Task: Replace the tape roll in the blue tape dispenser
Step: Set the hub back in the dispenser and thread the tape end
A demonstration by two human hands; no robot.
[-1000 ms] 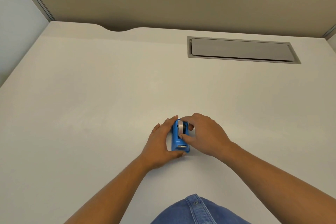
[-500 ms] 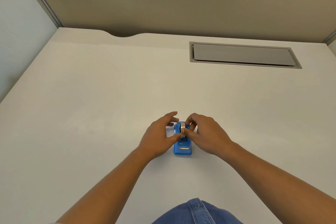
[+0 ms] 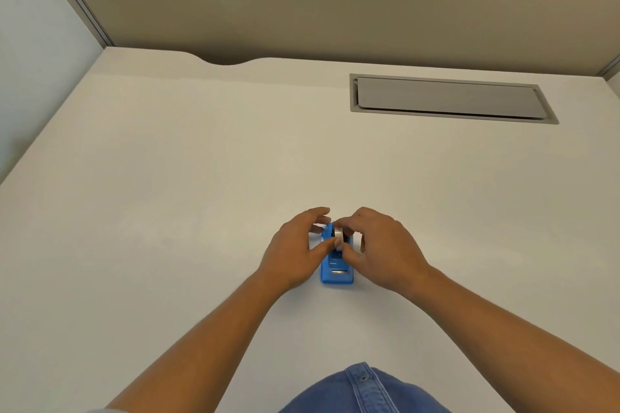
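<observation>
At desk centre, near my edge, the blue tape dispenser [image 3: 336,270] sits flat on the desk [image 3: 167,211], cutter end toward me, so both hands can work it w/o lifting. My left hand [image 3: 297,253] cups its left side, thumb across toward the tape roll [image 3: 338,238], prob. bracing the body. My right hand [image 3: 382,248] is curled in, fingertips closed on the roll at the top of the cradle, thumb below. The roll looks partly raised, but can't tell if it's going in or out. No spare roll in view. Left fingers half open, touching the dispenser, not clamped.
</observation>
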